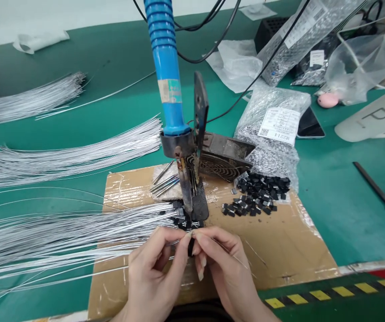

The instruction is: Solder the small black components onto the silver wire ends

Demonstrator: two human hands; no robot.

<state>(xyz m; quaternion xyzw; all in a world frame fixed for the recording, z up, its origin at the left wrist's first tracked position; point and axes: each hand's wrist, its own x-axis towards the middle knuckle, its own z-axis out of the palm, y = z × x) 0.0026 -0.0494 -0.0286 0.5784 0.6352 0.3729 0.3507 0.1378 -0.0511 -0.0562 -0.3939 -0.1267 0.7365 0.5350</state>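
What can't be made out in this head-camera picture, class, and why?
All in the head view:
What the left hand and right hand pinch: mostly hidden by the hands themselves.
Left ends of the lower wires: cut off by the left edge.
Rest of the pale container: cut off by the right edge.
Fine print on the nearest white label: too small.

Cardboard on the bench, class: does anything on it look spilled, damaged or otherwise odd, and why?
Mildly. Small black pieces lie in a loose heap on the cardboard, several apart at its edge, so they look spilled, though that may be deliberate. The cardboard's right edge also looks scuffed.
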